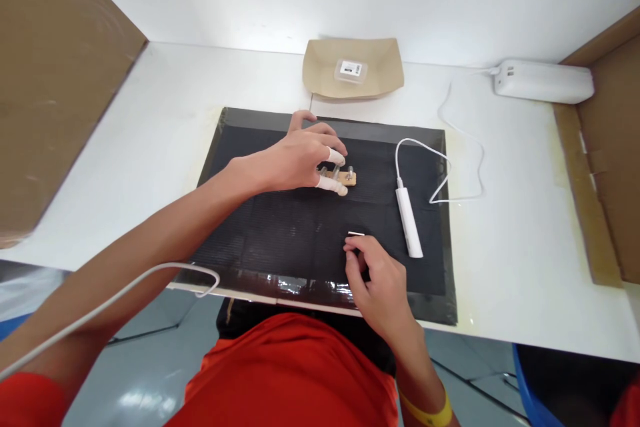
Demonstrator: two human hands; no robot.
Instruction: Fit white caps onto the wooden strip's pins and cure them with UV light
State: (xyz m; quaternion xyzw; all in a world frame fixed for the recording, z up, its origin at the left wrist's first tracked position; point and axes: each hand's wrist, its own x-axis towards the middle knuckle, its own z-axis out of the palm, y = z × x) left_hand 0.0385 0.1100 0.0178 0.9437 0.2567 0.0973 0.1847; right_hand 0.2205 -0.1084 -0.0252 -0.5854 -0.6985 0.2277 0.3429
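My left hand point(307, 159) reaches over the black mat point(280, 227), with white covers on its thumb and index finger. Those two fingers lie along either side of a small light wooden block point(350, 180), closed around it. Short clear or metallic pegs stand on the block, partly hidden by the fingers. Nearer to me, my right hand point(377, 283) is pinched close above the mat. A small dark thing with a white edge point(356, 234) shows at its fingertips; its kind is too small to tell.
A white stick-shaped device point(409, 222) with a white cable lies right on the mat. Behind stands a cardboard tray point(320, 77) holding a clear labelled box point(351, 71). A white power unit point(543, 80) sits back right. Cardboard panels point(60, 80) flank the white table point(505, 267).
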